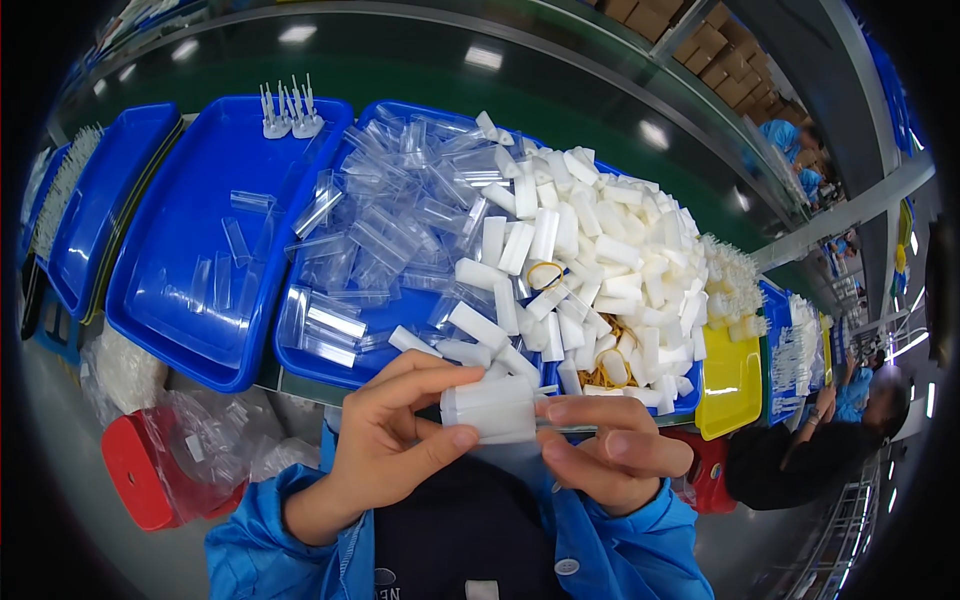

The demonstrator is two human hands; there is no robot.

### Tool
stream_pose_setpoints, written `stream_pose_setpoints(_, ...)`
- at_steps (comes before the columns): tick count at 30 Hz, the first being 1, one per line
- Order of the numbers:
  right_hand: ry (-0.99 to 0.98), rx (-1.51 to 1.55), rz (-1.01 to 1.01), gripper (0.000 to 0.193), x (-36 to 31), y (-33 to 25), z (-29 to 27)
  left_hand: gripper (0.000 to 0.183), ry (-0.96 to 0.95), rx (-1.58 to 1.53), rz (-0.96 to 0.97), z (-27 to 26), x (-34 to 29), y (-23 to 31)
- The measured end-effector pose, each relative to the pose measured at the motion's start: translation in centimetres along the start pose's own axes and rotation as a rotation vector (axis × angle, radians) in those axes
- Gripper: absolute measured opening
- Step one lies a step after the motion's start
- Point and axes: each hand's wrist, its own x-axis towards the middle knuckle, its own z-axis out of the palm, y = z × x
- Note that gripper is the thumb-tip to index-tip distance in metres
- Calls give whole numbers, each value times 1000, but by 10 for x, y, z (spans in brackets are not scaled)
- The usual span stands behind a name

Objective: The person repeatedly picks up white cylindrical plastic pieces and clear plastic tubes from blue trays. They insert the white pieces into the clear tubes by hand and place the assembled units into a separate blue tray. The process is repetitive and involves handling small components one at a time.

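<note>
My left hand [405, 430] pinches a bundle of white plastic blocks [490, 408] between thumb and fingers; a clear layer seems to lie along its left side. The fingertips of my right hand [610, 448] close on the bundle's right end; whether a thin band is there too I cannot make out. Just beyond the hands, a blue tray [310, 365] bears a heap of clear plastic sleeves [395, 230] on its left and a large pile of white blocks [610, 240] on its right. Yellowish rubber bands [608, 368] lie among the blocks near the front.
Left of this tray stands another blue tray [150, 345] with a few clear sleeves and white pronged parts [290, 112]. A yellow tray [730, 385] sits at the right. Red stools [140, 470] and plastic bags [215, 440] are below the bench. A person in black [810, 450] works at the right.
</note>
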Motion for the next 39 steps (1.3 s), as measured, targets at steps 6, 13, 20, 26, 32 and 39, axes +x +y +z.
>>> stream_pose_setpoints(6,-52,97,77,33,-4,-2,-3,42,-13,25,9,1,-1,1)
stream_pose_setpoints(13,-20,175,70,31,-5,0,-1,43,-9,16,4,2,-2,1)
stream_pose_setpoints(20,59,164,11,31,-7,2,4,44,-15,11,-8,0,-2,-1)
stream_pose_setpoints(26,50,81,50,30,-9,0,-6,45,-15,47,56,-2,-1,-1)
stream_pose_setpoints(32,-11,-511,467,30,-7,49,-12,42,74,164,178,-4,-2,2)
stream_pose_setpoints(39,-40,-425,595,25,-14,54,-10,40,101,265,236,1,0,0)
